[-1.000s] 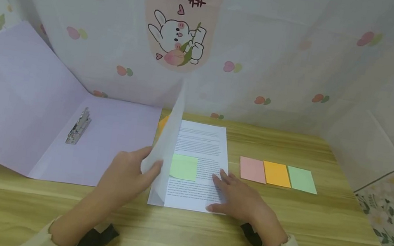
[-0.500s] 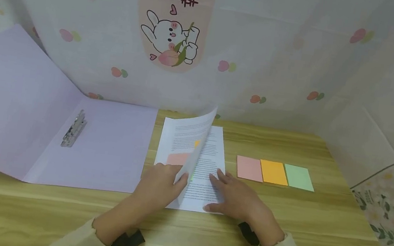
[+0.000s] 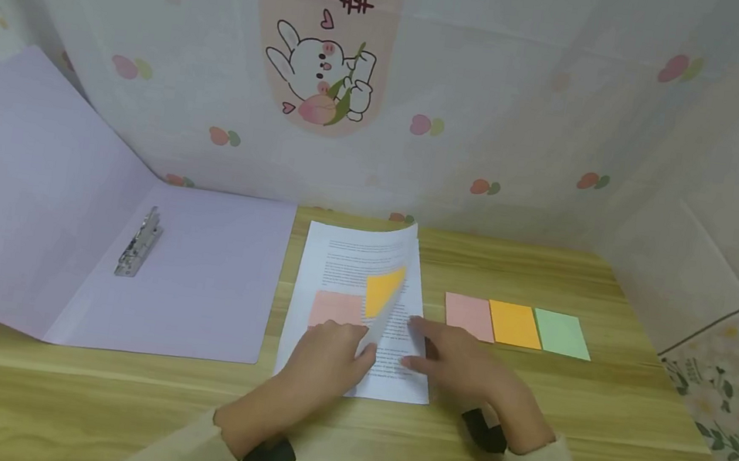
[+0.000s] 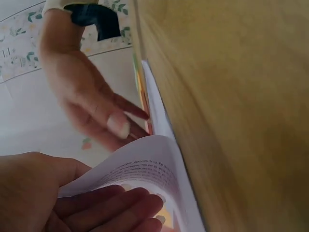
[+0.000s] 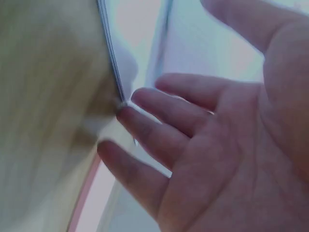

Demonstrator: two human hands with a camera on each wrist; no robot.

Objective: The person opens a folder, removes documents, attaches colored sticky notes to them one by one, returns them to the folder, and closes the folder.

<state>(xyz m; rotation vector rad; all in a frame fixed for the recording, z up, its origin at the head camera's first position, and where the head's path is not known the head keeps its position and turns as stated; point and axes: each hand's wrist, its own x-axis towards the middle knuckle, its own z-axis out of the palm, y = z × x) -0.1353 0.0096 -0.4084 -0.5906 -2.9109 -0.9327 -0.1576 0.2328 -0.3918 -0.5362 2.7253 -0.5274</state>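
My left hand (image 3: pixel 327 361) pinches the right edge of a printed sheet of paper (image 3: pixel 358 260), which curls upward there. In the left wrist view the curled sheet (image 4: pixel 140 166) passes between thumb and fingers. A pink sticky note (image 3: pixel 334 310) and an orange sticky note (image 3: pixel 381 293) show on the turned page. Under the sheet, another printed page (image 3: pixel 406 375) lies flat on the table. Beside the stack's right edge is my right hand (image 3: pixel 474 365), its fingertips by the paper. Its fingers (image 5: pixel 152 130) are spread and hold nothing in the right wrist view.
An opened lilac folder (image 3: pixel 216 280) with a metal clip (image 3: pixel 140 243) lies left of the papers. To the right sit pink (image 3: pixel 469 317), orange (image 3: pixel 514 324) and green (image 3: pixel 562 334) sticky-note pads in a row. A patterned cloth (image 3: pixel 530 127) hangs behind the wooden table (image 3: pixel 396 452).
My left hand has carried the sheet's edge from left to right, laying it over the lower page and covering the green note. The right hand has shifted slightly rightward to the paper's edge.
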